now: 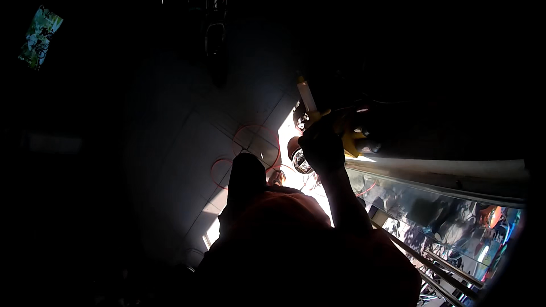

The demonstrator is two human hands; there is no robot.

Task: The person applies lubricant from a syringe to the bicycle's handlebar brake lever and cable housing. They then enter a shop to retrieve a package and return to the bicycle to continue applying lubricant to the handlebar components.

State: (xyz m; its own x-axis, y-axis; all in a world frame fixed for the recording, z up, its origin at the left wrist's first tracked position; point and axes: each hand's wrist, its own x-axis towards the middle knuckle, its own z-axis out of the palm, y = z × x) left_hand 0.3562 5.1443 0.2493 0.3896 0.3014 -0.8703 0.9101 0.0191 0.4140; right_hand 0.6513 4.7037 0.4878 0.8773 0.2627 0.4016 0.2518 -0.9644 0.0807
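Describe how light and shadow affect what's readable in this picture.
Head view: most of the frame sinks to near black; the sunlit strip of grey tiled floor burns out to white; the bare right hand is a dark silhouette, its finger detail lost; the lit green-and-white rectangular panel stands out at upper left.

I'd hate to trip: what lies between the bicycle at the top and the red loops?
Only dim tiled floor shows between the bicycle and the red loops, in the head view.
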